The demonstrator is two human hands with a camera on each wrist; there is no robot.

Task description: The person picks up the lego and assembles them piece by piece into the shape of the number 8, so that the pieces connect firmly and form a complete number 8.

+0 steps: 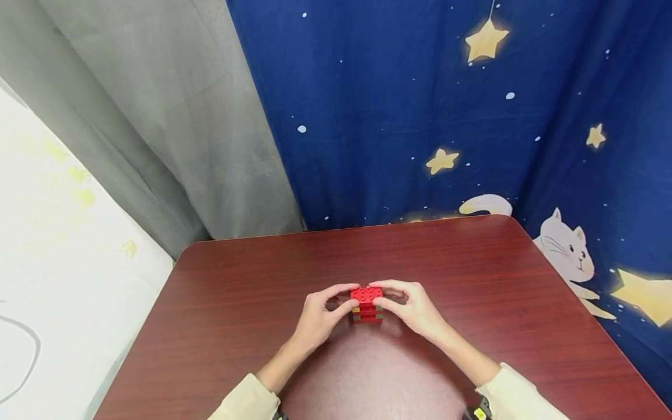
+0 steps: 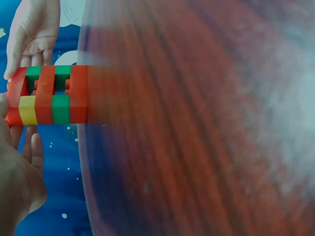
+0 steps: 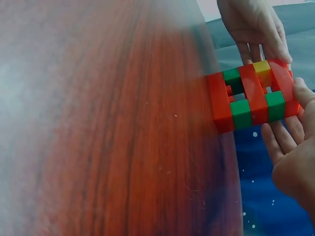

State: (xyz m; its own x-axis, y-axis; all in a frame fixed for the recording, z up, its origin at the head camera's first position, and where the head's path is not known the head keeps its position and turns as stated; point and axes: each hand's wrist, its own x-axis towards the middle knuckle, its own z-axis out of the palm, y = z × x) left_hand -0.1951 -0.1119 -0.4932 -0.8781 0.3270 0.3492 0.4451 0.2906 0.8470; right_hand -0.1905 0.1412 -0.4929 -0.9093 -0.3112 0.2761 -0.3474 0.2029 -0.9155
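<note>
A small tower of toy bricks stands on the brown table (image 1: 252,350) between my hands. Its studded top is a red brick (image 1: 366,295); in the wrist views a middle red brick (image 3: 253,93) and a bottom red brick (image 2: 78,93) also show. Two green bricks separate the lower red layers. Higher up, a yellow brick (image 2: 28,109) sits at the left and a green brick (image 3: 275,105) at the right. My left hand (image 1: 318,318) pinches the top red brick's left end between thumb and fingers. The right hand (image 1: 418,309) grips its right end likewise.
The table's far edge (image 1: 346,229) runs along a blue curtain (image 1: 378,116) printed with stars and a cat. Grey curtain (image 1: 157,116) hangs at the back left, with a white cloth (image 1: 63,262) beside the table's left edge.
</note>
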